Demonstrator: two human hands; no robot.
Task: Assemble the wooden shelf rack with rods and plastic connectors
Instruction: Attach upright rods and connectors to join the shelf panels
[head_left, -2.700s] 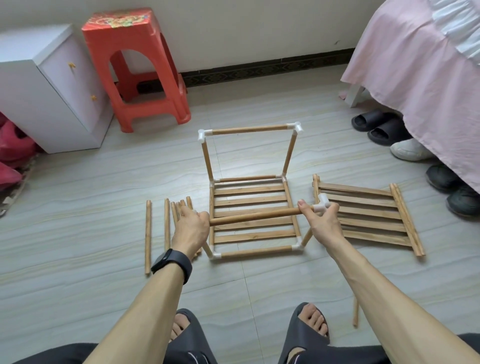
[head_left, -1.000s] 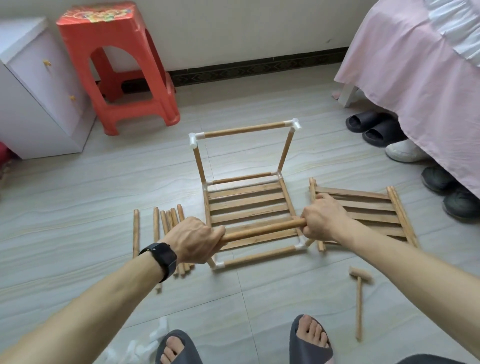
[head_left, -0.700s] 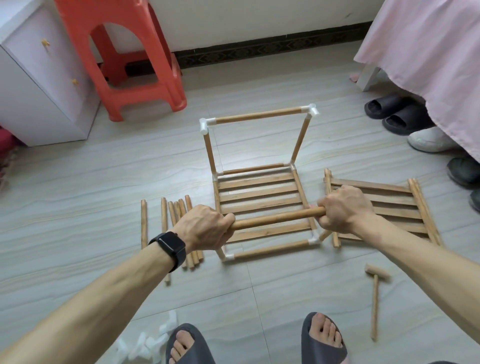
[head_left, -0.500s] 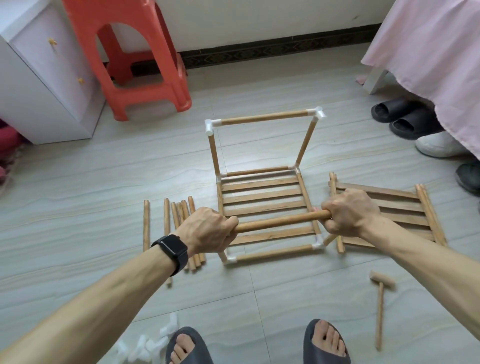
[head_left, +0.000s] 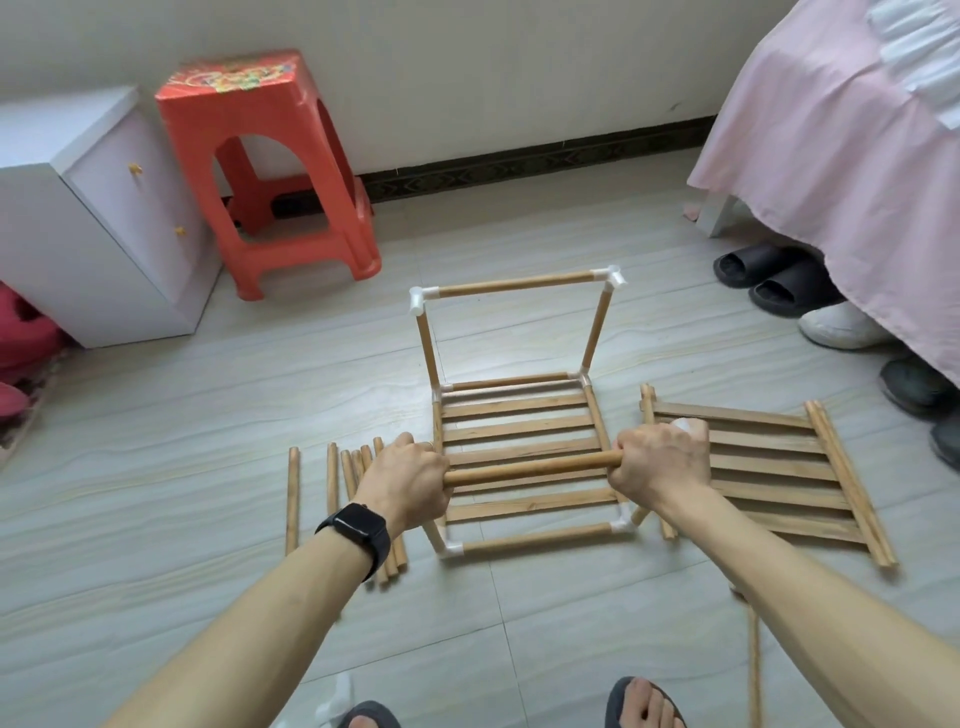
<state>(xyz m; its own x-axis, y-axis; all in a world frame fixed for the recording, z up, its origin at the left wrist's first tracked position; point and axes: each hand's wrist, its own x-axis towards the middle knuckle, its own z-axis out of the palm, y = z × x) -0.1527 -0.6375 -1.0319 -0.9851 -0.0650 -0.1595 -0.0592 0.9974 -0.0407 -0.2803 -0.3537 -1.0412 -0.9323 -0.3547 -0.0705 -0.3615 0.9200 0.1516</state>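
— Pale floor tiles (head_left: 156, 467) run to the far wall. Where does the shelf rack (head_left: 519, 285) sit?
— Mid-floor, its slatted base lying flat. Two uprights and a top bar rise at the far side.
— And the hands?
— The left hand (head_left: 405, 483) and right hand (head_left: 660, 462) each curl round one end of a rod (head_left: 524, 470), level above the near slats. Both rod ends are buried in the fists. A white piece (head_left: 683, 425) peeks from the right one, too covered to identify.
— Spare parts?
— Loose rods (head_left: 292, 499) lie left, partly behind the wrist. A slatted panel (head_left: 769, 467) lies right. The forearm cuts off a thin wooden handle (head_left: 753, 665).
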